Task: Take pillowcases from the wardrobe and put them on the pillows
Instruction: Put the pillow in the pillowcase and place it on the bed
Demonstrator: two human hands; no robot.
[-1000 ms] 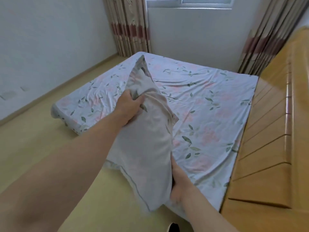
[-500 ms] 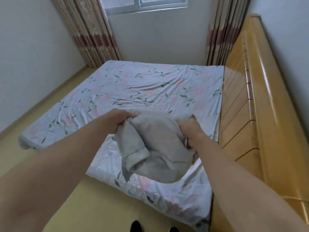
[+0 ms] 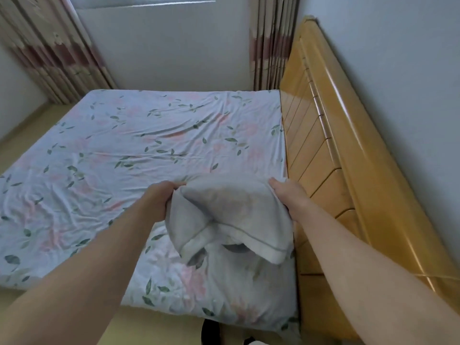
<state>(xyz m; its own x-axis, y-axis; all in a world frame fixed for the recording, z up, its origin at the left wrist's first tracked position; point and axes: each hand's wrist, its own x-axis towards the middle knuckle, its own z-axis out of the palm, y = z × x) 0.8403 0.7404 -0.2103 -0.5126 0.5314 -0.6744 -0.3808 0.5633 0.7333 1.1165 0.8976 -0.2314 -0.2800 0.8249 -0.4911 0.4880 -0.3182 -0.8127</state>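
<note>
A pale grey pillowcase (image 3: 231,215) with a stitched border hangs crumpled between both my hands, above the near right corner of the bed. My left hand (image 3: 161,197) grips its left top edge and my right hand (image 3: 286,195) grips its right top edge. Its lower flap droops onto the bed below. Under it lies a bulge covered in the same floral cloth as the sheet (image 3: 234,277), near the headboard; I cannot tell whether it is a pillow.
The bed (image 3: 139,150) carries a white sheet with pink flowers and green leaves. A glossy wooden headboard (image 3: 331,155) runs along its right side. Curtains (image 3: 49,53) hang at the far wall beside a window. Yellowish floor lies to the left and in front.
From hanging vertically in my hands beside the bed, the pillowcase was turned sideways and spread between both hands over the bed's near right corner. My view has swung right toward the headboard.
</note>
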